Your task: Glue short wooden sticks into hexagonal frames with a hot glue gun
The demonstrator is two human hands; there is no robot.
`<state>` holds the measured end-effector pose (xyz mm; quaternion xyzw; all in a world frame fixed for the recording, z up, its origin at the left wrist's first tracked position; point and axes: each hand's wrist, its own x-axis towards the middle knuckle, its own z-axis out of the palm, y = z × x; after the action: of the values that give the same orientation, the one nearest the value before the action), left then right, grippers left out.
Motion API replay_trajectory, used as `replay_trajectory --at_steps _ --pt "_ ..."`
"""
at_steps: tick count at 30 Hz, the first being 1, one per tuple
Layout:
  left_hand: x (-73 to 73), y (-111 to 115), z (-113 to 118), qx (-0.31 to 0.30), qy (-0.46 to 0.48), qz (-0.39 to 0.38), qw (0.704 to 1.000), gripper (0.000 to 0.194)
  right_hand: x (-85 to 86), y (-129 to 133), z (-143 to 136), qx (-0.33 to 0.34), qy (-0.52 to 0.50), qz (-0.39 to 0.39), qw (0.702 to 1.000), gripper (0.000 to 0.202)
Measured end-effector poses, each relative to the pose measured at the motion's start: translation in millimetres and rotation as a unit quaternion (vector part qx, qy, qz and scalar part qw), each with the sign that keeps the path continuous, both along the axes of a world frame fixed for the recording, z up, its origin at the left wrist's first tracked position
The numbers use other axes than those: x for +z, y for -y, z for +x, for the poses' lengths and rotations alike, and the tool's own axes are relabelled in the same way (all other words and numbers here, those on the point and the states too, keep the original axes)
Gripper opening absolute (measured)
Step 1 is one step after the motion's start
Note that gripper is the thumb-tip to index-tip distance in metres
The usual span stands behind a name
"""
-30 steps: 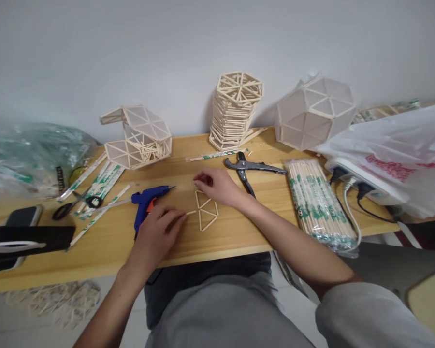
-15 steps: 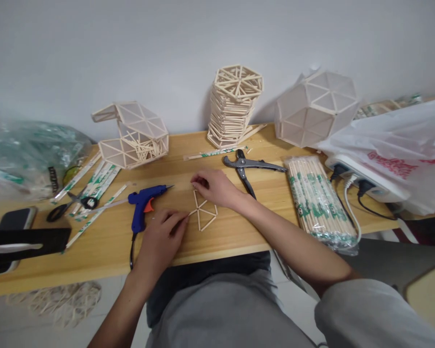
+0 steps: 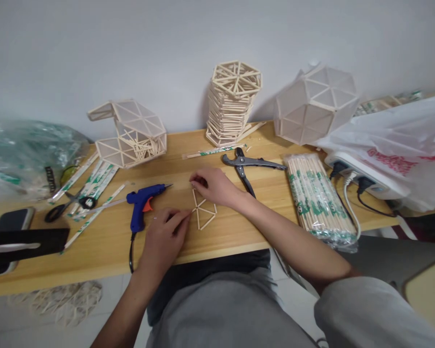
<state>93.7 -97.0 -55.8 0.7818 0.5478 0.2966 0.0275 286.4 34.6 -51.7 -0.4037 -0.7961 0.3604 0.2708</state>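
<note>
A small frame of short wooden sticks (image 3: 206,210), joined like spokes with a partial rim, lies flat on the table. My left hand (image 3: 166,234) has its thumb and forefinger pinched on a stick at the frame's left side. Over the frame's upper edge, my right hand (image 3: 217,186) is closed in a pinch; its fingertips hide what they hold, if anything. A blue hot glue gun (image 3: 142,205) with an orange trigger lies on its side left of the frame, its nozzle pointing right. Behind my right wrist lie grey-and-black cutters (image 3: 241,166).
A stack of stick octagons (image 3: 234,108) stands at the back, between an open panelled shape (image 3: 130,135) and a closed one (image 3: 315,106). Wrapped chopsticks (image 3: 313,198) and a power strip (image 3: 366,176) sit right. Scissors (image 3: 70,205) and a phone (image 3: 14,220) lie left.
My left fingertips have moved slightly right and cover more of the stick's left end. My right hand stays over the top edge. The whole view has shifted a little.
</note>
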Motion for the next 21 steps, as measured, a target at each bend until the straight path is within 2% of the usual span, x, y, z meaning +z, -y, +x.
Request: replay_trajectory --at_steps 21 --pt "0.1 1.1 2.1 0.002 -0.007 -0.001 1.0 0.021 0.7 0.2 0.0 0.003 0.005 -0.002 1.0 0.011"
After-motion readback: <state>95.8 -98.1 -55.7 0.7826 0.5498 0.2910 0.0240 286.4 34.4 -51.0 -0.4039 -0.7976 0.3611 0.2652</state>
